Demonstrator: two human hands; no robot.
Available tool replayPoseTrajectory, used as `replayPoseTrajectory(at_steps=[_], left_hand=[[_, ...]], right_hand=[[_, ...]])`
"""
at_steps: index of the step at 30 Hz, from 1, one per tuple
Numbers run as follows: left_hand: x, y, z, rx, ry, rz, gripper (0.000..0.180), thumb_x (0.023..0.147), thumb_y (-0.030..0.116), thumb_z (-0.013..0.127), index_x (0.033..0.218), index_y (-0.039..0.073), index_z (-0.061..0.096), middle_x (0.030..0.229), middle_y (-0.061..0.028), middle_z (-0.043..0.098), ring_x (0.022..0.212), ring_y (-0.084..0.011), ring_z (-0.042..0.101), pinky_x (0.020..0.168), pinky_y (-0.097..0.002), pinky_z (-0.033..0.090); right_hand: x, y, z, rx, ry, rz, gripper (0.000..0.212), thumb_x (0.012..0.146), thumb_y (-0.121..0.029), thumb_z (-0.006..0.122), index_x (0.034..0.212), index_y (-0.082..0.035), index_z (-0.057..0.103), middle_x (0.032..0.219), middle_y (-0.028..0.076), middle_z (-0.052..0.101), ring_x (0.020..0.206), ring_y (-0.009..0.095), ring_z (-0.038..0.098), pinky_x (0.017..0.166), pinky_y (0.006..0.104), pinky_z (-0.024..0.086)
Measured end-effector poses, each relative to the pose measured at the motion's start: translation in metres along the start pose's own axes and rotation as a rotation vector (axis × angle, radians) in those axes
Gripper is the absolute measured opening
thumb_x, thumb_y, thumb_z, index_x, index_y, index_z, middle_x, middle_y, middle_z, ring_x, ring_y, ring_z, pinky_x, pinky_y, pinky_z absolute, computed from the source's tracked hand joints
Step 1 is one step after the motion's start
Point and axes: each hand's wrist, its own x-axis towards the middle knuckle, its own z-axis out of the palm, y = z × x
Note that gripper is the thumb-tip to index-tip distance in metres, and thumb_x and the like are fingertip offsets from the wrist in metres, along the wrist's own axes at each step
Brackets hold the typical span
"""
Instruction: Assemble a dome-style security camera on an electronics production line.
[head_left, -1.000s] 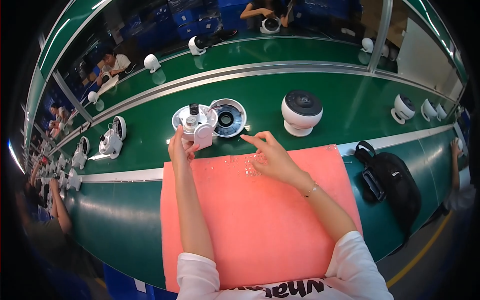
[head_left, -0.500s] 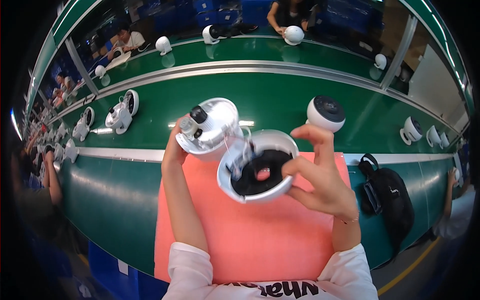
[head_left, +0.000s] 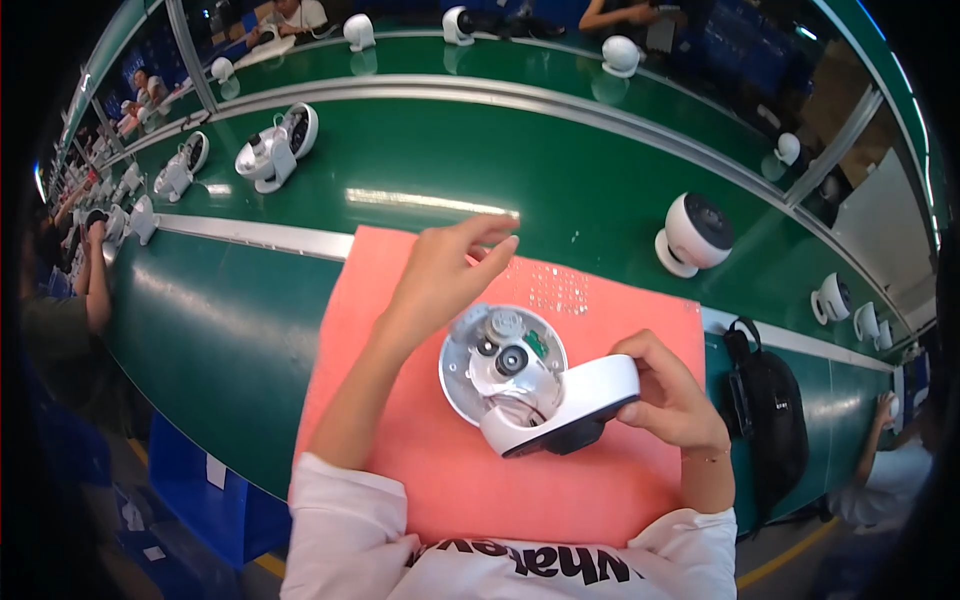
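Observation:
A round white security camera lies opened over the pink mat. Its bowl-shaped shell [head_left: 457,375] holds a dark lens, a grey round part and a bit of green board. Joined to it by thin wires is a white, black-faced front cover [head_left: 590,392], tilted with the black face toward me. My right hand [head_left: 672,392] grips this cover by its right end, thumb below and fingers behind. Above the shell, my left hand [head_left: 450,268] is off the camera with thumb and forefinger slightly apart. Nothing shows between them. Close by, small shiny pieces [head_left: 560,288] lie in rows on the mat.
The pink mat [head_left: 440,500] covers the bench before me. A finished-looking white camera [head_left: 695,235] stands on the green belt [head_left: 420,150]; opened ones [head_left: 275,150] stand at left. A black bag [head_left: 772,410] lies at right. Co-workers sit at both sides and across.
The opened camera came down onto the mat, and its cover turned black face toward me. My left hand let go of the shell and moved above it. The view shifted.

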Motion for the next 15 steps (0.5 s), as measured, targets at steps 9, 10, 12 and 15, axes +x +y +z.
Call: replayPoseTrajectory(at_steps=[9,10,12,15], left_hand=[[-0.145,0.041,-0.012,-0.137,-0.154,0.332,0.060,0.062,0.011,0.078,0.115,-0.001,0.054,0.118,-0.0162,0.057,0.101,-0.0296,0.059,0.081,-0.0355,0.050],[-0.148,0.037,-0.007,-0.141,-0.149,0.324,0.060,0.062,0.011,0.078,0.115,-0.001,0.054,0.118,-0.0162,0.057,0.101,-0.0296,0.059,0.081,-0.0355,0.050],[-0.157,0.031,-0.004,-0.072,-0.017,0.325,0.056,0.058,0.004,0.078,0.109,-0.001,0.057,0.115,-0.0184,0.058,0.095,-0.0293,0.062,0.078,-0.0345,0.052],[-0.158,0.030,-0.015,-0.043,-0.011,0.382,0.052,0.054,-0.002,0.077,0.103,-0.002,0.059,0.110,-0.0211,0.059,0.086,-0.0298,0.064,0.072,-0.0331,0.055]], right_hand=[[-0.030,0.012,0.042,-0.111,0.145,-0.282,0.044,0.074,-0.022,0.073,0.103,-0.007,0.044,0.091,0.011,0.057,0.102,0.032,0.056,0.099,0.0545,0.032],[-0.029,0.010,0.046,-0.109,0.138,-0.274,0.044,0.074,-0.022,0.073,0.103,-0.007,0.044,0.091,0.011,0.057,0.102,0.032,0.056,0.099,0.0545,0.032],[-0.027,0.007,0.056,-0.135,0.162,-0.289,0.039,0.076,-0.017,0.071,0.102,-0.006,0.045,0.093,0.012,0.058,0.102,0.033,0.057,0.099,0.0569,0.031],[-0.035,-0.002,0.071,-0.318,0.173,-0.352,0.026,0.075,-0.005,0.067,0.095,-0.006,0.051,0.096,0.012,0.059,0.103,0.035,0.056,0.098,0.0595,0.031]])
